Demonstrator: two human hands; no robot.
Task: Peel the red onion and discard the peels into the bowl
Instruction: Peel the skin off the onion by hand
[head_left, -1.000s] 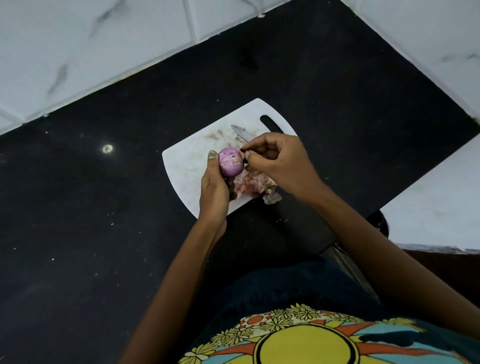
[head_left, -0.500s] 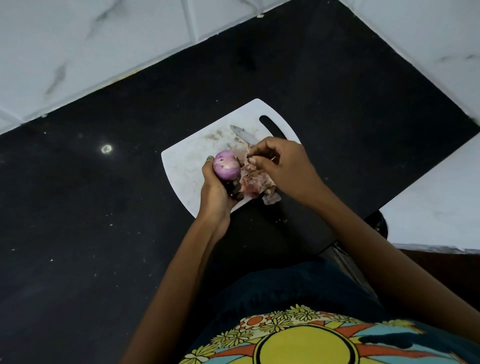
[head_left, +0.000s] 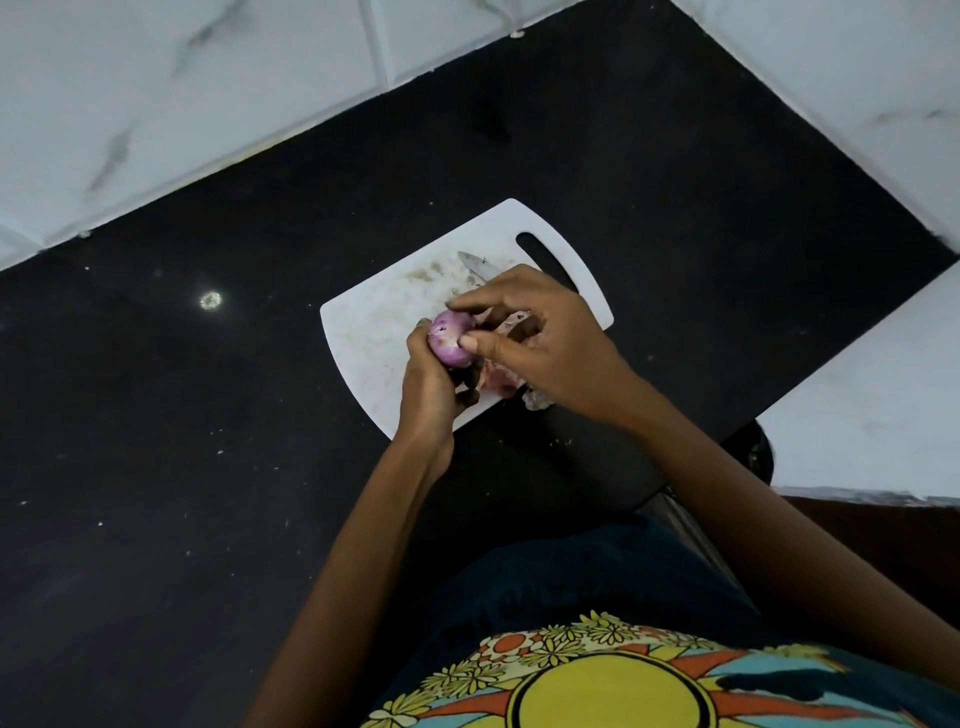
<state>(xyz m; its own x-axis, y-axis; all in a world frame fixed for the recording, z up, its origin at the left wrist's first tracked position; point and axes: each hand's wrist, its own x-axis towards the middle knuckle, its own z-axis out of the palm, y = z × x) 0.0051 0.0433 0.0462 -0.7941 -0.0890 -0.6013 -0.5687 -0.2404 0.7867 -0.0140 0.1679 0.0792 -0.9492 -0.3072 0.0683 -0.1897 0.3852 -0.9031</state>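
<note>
Gripping the glossy purple red onion (head_left: 451, 343) over the cutting board (head_left: 374, 332), left hand (head_left: 428, 387) curls around it; right hand (head_left: 540, 338) fingers pinch its top.

no readable text, labels, brands, numbers or signs anywhere

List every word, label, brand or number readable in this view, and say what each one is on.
None can be read.
The dark garment shows faint marks that could be lettering, too dim to read.
The cutting board, the knife blade and the red onion carry no text.
</note>
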